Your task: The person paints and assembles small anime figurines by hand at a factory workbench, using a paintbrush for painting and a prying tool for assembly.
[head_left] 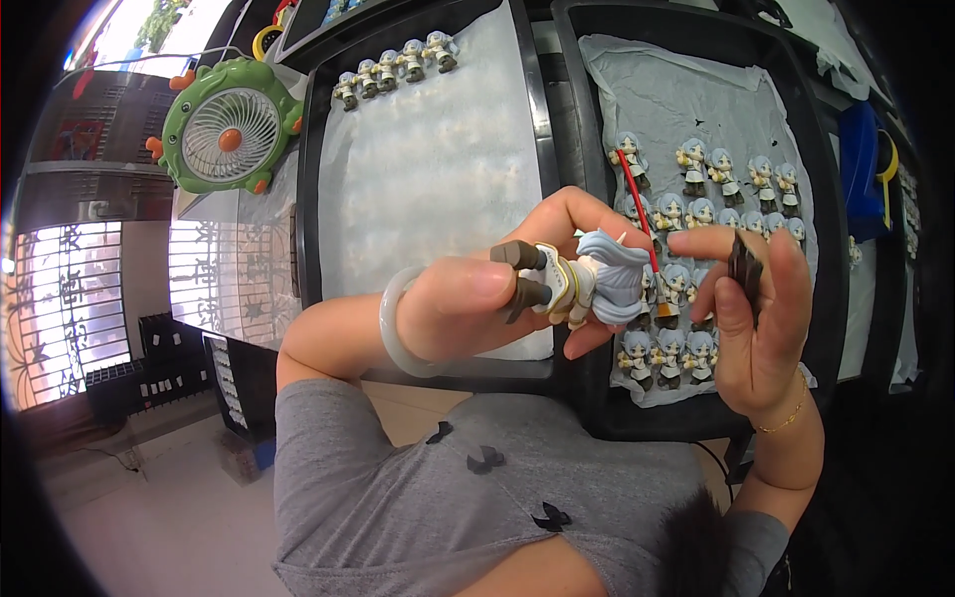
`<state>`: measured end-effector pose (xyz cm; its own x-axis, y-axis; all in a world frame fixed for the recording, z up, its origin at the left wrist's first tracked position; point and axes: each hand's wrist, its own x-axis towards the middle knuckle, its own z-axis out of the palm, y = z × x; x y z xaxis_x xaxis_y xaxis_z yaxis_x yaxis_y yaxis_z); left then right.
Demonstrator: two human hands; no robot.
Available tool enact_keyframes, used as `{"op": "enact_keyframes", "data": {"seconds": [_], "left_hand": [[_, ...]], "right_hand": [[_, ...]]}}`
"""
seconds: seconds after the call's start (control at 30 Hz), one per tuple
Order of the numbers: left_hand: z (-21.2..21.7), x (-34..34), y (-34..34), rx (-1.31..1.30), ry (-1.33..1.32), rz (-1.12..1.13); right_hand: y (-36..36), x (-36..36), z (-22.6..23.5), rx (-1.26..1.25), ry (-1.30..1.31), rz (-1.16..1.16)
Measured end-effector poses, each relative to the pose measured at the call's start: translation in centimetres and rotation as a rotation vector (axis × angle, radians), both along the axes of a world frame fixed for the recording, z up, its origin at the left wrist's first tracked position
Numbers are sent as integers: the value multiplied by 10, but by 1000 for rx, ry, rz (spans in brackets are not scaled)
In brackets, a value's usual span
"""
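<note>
My left hand (pixel 448 308) is closed around a small figurine (pixel 572 284) with pale blue hair, a white and gold outfit and dark boots. It lies sideways in the grip, boots toward my thumb and hair toward my right hand. My right hand (pixel 761 328) pinches a small dark brown piece (pixel 743 267) between thumb and fingers, its index finger reaching toward the figurine's hair without touching it. Behind the hands, a thin red stick (pixel 634 189) with an orange end slants over the figurines in the right tray; whether a finger touches it is unclear.
A black tray (pixel 545 129) lined with white paper holds several figurines (pixel 398 65) at its far left. The right black tray (pixel 587 90) carries rows of similar figurines (pixel 723 174). A green animal-shaped fan (pixel 231 124) stands at left, and a blue tape dispenser (pixel 863 164) at right.
</note>
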<state>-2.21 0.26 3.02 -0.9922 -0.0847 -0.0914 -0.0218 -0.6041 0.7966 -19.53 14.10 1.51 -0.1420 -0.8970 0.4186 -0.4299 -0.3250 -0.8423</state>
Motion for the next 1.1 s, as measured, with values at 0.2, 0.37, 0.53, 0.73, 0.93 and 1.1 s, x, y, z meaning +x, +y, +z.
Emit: {"op": "enact_keyframes", "data": {"seconds": [0.2, 0.37, 0.53, 0.73, 0.93, 1.1], "left_hand": [[-1, 2, 2, -48, -7, -25], [-1, 4, 5, -47, -26, -16], [0, 1, 4, -63, -68, -41], [-1, 4, 4, -52, -71, -44], [-2, 4, 1, -14, -97, -84], [-5, 3, 3, -6, -106, -73]], "right_hand": [[-6, 3, 6, -95, 308, -20], [-6, 8, 6, -32, 321, -54], [-6, 7, 1, -21, 290, -58], [-7, 9, -1, -18, 294, -51], [-6, 7, 1, 33, 285, -19], [-4, 6, 1, 88, 250, 1]]}}
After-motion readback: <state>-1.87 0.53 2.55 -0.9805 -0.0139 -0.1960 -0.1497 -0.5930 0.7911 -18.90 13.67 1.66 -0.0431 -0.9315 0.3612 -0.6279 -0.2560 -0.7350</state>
